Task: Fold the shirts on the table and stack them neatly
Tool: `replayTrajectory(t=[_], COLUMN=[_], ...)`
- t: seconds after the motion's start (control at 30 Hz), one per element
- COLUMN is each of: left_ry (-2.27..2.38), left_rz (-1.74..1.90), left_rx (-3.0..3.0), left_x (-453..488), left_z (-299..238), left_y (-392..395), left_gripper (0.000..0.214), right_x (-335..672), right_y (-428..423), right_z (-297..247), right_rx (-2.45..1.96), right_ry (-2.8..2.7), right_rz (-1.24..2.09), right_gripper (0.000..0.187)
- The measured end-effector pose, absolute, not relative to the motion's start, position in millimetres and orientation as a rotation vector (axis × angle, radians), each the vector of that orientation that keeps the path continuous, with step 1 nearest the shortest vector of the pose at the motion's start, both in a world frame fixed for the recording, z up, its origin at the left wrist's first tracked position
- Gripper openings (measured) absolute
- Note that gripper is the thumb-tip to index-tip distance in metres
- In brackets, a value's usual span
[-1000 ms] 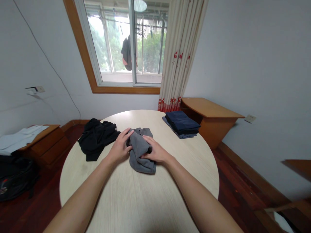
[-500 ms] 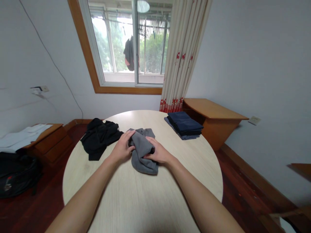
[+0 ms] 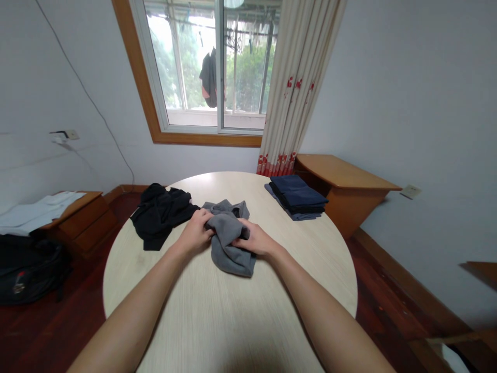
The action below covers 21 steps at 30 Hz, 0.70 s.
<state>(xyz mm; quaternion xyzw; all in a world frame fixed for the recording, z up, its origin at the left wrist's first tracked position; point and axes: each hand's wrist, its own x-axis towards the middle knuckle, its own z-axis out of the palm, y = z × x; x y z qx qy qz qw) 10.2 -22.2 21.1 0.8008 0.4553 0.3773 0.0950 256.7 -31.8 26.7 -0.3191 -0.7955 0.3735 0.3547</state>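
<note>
A crumpled grey garment (image 3: 232, 254) lies bunched near the middle of the round table (image 3: 217, 316); its exact kind does not show. My left hand (image 3: 197, 229) grips its left side, thumb and fingers pinching the cloth. On the opposite side my right hand (image 3: 255, 238) has its fingers tucked into a fold or opening of the fabric. Left of my left hand rests a rumpled heap of black clothing (image 3: 161, 212). At the back right of the table sits a neat stack of folded dark blue and black clothes (image 3: 298, 196).
Beyond the table's right rear edge stands a wooden desk (image 3: 341, 173). A low wooden cabinet (image 3: 91, 217) with white papers or cloth on top and a black backpack (image 3: 29, 269) are at the left. A curtain (image 3: 297, 83) hangs beside the window.
Both hands keep hold of the grey garment. Its raised upper part has come down slightly, and more of the far cloth shows behind it. The camera view has shifted a little.
</note>
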Motion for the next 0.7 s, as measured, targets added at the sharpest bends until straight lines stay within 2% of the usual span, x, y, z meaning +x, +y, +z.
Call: replayTrajectory(t=[0.2, 0.27, 0.4, 0.53, 0.67, 0.7], left_ry=[1.404, 1.407, 1.401, 1.485, 1.497, 1.484], left_rz=[1.193, 1.296, 1.779, 2.145, 2.102, 2.014], left_rx=[2.435, 2.402, 2.160, 1.795, 1.684, 1.723], left_x=[18, 17, -3, -33, -40, -38], left_z=[23, 26, 36, 43, 43, 43], left_y=[-28, -29, -26, -20, -19, -20], left_gripper=[0.017, 0.013, 0.005, 0.014, 0.007, 0.014], right_x=[257, 261, 277, 296, 305, 305], right_y=[-32, -28, -15, -7, -3, -1], right_z=[26, 23, 23, 35, 40, 38], right_rx=[-0.831, -0.864, -0.892, -0.841, -0.980, -1.016], right_ry=[-2.086, -2.061, -1.758, -1.385, -1.154, -1.129], right_rz=[0.919, 0.888, 0.807, 0.597, 0.431, 0.435], right_gripper=[0.057, 0.061, 0.079, 0.087, 0.083, 0.083])
